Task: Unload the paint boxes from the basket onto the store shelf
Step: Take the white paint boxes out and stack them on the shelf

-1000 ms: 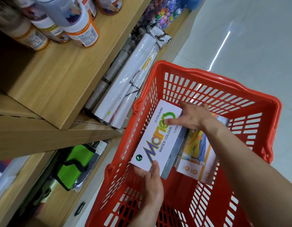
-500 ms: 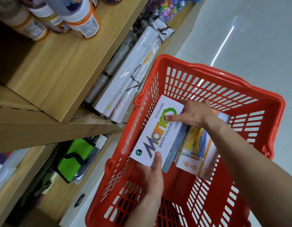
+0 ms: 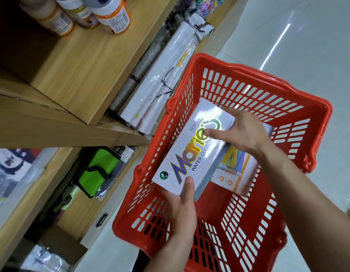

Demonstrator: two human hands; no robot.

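A red plastic basket (image 3: 254, 91) stands on the floor beside the wooden store shelf (image 3: 80, 75). Inside it, both my hands hold a white water colour paint box (image 3: 187, 150) with rainbow lettering. My left hand (image 3: 180, 209) grips its near end, thumb on top. My right hand (image 3: 240, 132) clasps its far end, thumb pressed on the lettering. A second, orange and yellow paint box (image 3: 235, 169) lies deeper in the basket, partly hidden under the white box and my right wrist.
Paint bottles (image 3: 111, 14) with orange bands stand on the upper shelf board. Wrapped white paper rolls (image 3: 162, 91) lie on the shelf below, close to the basket's left rim. A green bag (image 3: 97, 169) sits on a lower shelf. Pale floor tiles (image 3: 307, 46) stretch to the right.
Both hands have kept their grip on the white paint box, and it has risen slightly toward the basket's rim. The view has shifted a little.
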